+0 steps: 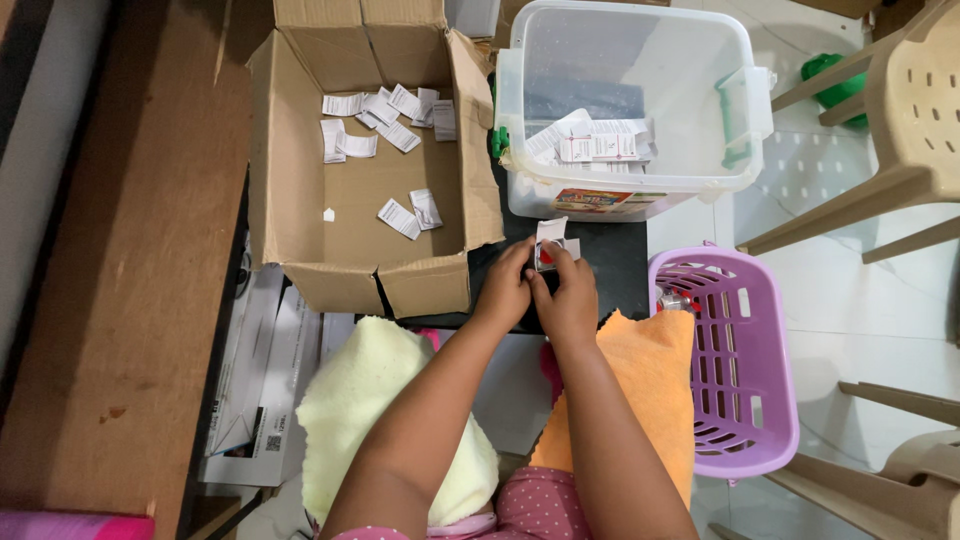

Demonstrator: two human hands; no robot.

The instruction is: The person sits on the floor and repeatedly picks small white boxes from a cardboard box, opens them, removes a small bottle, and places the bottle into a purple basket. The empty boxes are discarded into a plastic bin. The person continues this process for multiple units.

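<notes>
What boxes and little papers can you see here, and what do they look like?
Small carton: white with a red patch, flap open, held by left hand and right hand.
Cardboard box: brown, open, upper left.
Folded leaflets: small white slips scattered inside that box.
Clear tub: see-through plastic, upper right.
White cartons: lying inside the tub.
Flat printed box: white and grey, lower left.

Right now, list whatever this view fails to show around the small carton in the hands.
Head view only:
- Small white carton: its contents, hidden by its open flap and the fingers of the left hand and right hand.
- Purple basket: most of its inside, only a small shiny item shows at the rim.
- Clear plastic bin: lower contents blurred by the cloudy wall.
- Paper slips in the cardboard box: print too small.
</notes>
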